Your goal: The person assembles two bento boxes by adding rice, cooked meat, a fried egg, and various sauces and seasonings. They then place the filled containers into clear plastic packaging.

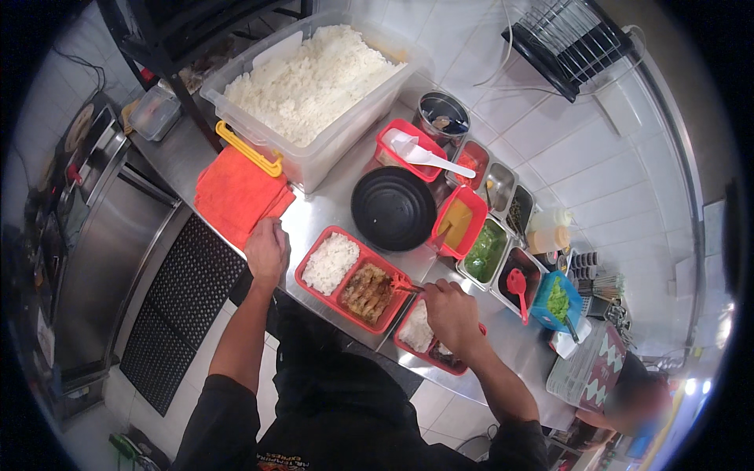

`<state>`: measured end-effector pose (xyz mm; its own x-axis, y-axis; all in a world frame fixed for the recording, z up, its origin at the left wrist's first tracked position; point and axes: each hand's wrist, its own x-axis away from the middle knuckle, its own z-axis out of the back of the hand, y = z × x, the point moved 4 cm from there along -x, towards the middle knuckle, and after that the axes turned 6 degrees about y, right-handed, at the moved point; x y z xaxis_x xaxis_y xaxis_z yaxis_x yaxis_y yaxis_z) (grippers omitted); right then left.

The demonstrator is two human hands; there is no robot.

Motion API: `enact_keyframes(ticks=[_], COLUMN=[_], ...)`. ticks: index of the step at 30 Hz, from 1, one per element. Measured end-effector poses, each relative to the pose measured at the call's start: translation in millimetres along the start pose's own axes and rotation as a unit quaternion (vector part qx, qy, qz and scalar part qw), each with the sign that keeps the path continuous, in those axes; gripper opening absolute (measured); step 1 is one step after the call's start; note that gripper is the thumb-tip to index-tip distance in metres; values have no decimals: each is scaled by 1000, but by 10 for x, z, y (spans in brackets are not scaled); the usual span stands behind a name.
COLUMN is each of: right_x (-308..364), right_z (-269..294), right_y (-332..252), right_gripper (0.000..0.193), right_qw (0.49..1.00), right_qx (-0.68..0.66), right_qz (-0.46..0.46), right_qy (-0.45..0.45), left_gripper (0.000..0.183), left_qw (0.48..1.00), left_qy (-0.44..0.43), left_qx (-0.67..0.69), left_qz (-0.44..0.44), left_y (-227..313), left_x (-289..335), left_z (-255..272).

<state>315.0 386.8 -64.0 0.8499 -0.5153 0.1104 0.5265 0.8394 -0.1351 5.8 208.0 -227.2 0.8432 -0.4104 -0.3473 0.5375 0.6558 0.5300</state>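
- While the smooth metal counter (314, 208) slants across the middle of the frame, a clear plastic tub (345, 149) of grainy white rice fills its upper centre.
- Red, rounded-rectangular meal box (320, 297), just below centre: its long axis runs upper left to lower right, fluffy rice in the upper-left compartment, glossy brown pieces in the lower-right.
- Round, ridged black bowl (393, 209), above that box.
- Folded orange cloth (236, 196), left of centre; the left hand (267, 250) is at its lower edge, grip impossible to tell.
- Right hand (452, 310), lower centre-right, fingers closed around a slim dark utensil (413, 288).
- That utensil points leftward, nearly level, its tip at stringy red shreds (400, 281).
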Motion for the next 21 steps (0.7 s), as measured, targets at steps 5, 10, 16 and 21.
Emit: enact_keyframes(ticks=[5,10,16,21], right_x=[-74,-76,-110,-125], right_z=[-133,40,-170,34], right_y=[-55,-102,-27,-97], right_gripper=[21,20,18,17], right_qw=[999,999,998,998], right_qx=[19,35,50,62], right_qz=[-1,-2,10,1], right_qy=[-32,-21,-23,-26], left_gripper=[17,16,14,13], left_qw=[1000,1000,1000,1000], left_qy=[-17,-10,2,-10], left_qx=[-9,3,10,-6], left_qz=[19,12,-2,17], left_y=[3,9,22,-17], left_x=[-6,-3,-12,2], left_z=[10,32,19,-3])
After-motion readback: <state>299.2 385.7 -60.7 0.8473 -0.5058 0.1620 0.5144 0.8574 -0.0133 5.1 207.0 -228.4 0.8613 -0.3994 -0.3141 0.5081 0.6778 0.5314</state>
